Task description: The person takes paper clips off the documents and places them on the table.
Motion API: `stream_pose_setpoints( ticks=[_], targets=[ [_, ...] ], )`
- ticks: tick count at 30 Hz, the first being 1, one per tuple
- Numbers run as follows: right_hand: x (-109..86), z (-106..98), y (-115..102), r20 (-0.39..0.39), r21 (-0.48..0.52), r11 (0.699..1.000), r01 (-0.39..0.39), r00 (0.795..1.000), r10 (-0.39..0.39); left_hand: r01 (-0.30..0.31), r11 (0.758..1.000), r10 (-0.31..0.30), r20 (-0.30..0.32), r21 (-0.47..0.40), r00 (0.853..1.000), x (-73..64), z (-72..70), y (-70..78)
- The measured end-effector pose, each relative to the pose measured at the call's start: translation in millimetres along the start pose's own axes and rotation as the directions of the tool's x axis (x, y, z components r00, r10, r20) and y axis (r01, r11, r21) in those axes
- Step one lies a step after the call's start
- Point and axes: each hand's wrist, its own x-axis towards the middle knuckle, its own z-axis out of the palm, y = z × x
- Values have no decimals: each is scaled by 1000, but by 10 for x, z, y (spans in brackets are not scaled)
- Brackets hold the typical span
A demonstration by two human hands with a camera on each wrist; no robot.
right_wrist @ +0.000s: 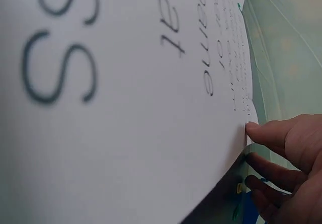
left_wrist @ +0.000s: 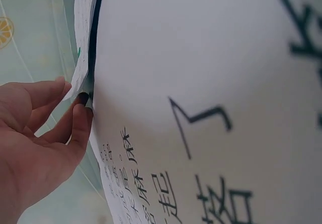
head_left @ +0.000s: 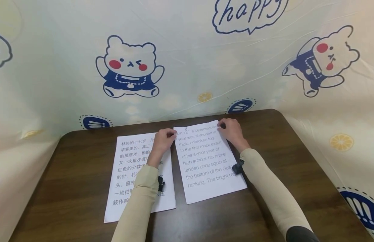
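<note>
Printed sheets with large English text (head_left: 202, 158) lie tilted on the table, with a small hook-shaped mark near the top edge. At their upper left corner, my left hand (head_left: 163, 143) pinches the paper between thumb and fingers. My right hand (head_left: 233, 132) pinches the upper right corner; in the right wrist view its thumb (right_wrist: 266, 133) is on top and the other fingers are below the edge. Sheets with Chinese text (head_left: 126, 168) lie to the left, partly hidden under my left forearm. Their print fills much of the left wrist view.
Both paper sets rest on a dark brown wooden table (head_left: 81, 181) with rounded far corners. Behind it hangs a pale cloth (head_left: 187, 67) with cartoon bears. Small black cameras sit on the left wrist (head_left: 160, 184) and right wrist (head_left: 238, 167).
</note>
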Motion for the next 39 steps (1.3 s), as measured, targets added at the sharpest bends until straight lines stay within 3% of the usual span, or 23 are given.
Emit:
stream_pose_setpoints(
  ticks=[13,28,39],
  targets=[
    [47,9,-30,21,39,999,16,1000,-17,-68,998,66,-94,-12,993,11,6,60],
    [20,-23,-27,26,206,978,-23,999,18,-79,997,77,-92,-15,993,7,35,90],
    [-58,-109,12,-33,305,950,64,998,-56,-82,992,71,-107,-100,992,5,18,111]
  ],
)
